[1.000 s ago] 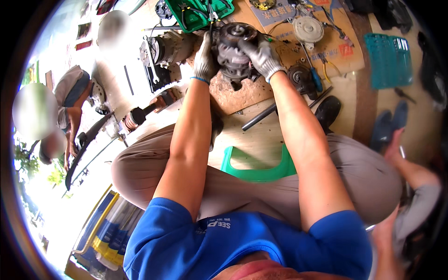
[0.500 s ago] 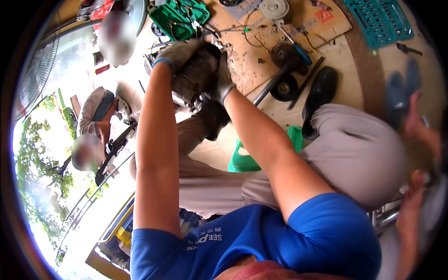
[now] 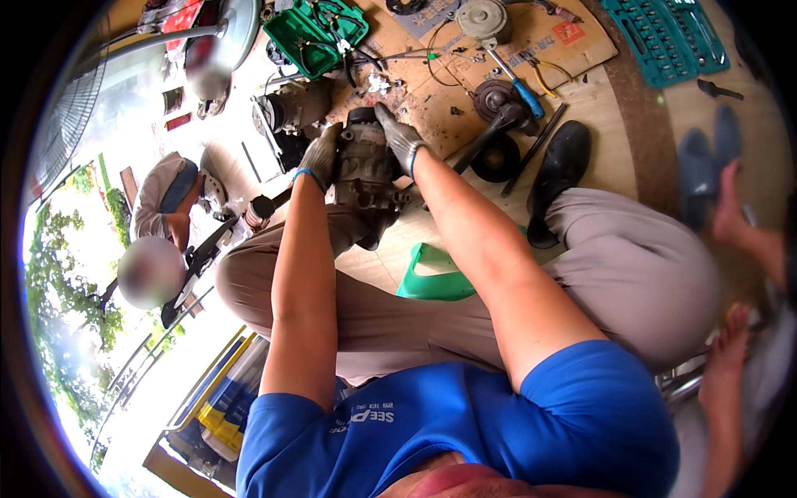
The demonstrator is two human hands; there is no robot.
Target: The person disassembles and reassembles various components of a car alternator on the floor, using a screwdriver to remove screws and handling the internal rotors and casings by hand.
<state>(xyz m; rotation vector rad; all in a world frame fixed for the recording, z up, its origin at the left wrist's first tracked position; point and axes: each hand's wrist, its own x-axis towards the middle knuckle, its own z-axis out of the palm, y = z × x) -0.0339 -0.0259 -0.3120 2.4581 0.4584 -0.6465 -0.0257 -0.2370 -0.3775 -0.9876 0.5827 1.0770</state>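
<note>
Both my hands wear grey knit gloves and grip a dirty metal compressor [image 3: 364, 162], which looks like a car air-conditioning compressor. Its round dark end points away from me, and its ported end sits nearest me, by my left shoe. My left hand [image 3: 320, 158] is closed around the left side. On the opposite side, my right hand [image 3: 400, 139] presses against the body with its thumb side near the dark end. The fingers of both hands are partly hidden by the compressor. Another metal compressor [image 3: 303, 104] lies just beyond my left hand.
Cardboard [image 3: 432, 108] covers the floor ahead, holding a blue-handled screwdriver [image 3: 527, 96], a round motor-like part [image 3: 481, 21] and a hammer-like tool [image 3: 490, 137]. An open green tool case [image 3: 286, 29] and teal socket case [image 3: 664, 41] lie beyond. A green stool [image 3: 436, 286] stands below my arms. Other people sit nearby.
My hands have brought the compressor nearer to me and turned it, so its dark round end now faces away. The second compressor and the pliers case behind have come into clearer view.
</note>
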